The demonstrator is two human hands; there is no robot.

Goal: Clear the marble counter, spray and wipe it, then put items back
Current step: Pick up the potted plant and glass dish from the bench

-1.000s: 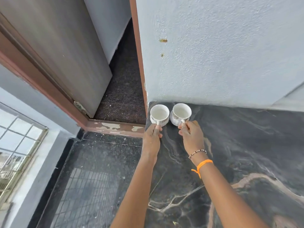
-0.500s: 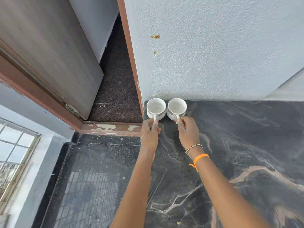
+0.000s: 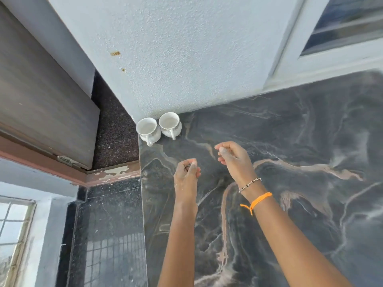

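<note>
Two white cups stand side by side in the far left corner of the dark marble counter (image 3: 290,162), against the wall. The left cup (image 3: 147,129) sits right at the counter's left edge, the right cup (image 3: 170,124) touches it; both handles point toward me. My left hand (image 3: 186,175) hovers over the counter below the cups, fingers loosely curled, holding nothing. My right hand (image 3: 233,158) is a little higher and to the right, fingers also loosely curled and empty. Both hands are apart from the cups.
A textured white wall (image 3: 186,59) backs the counter. The counter's left edge (image 3: 142,204) drops to a dark floor. A grey door (image 3: 41,110) stands open at the left, and a window frame (image 3: 331,38) sits at the upper right.
Both hands have let go of the cup handles and pulled back toward me. The cups stay in the corner. My view has shifted to the right.
</note>
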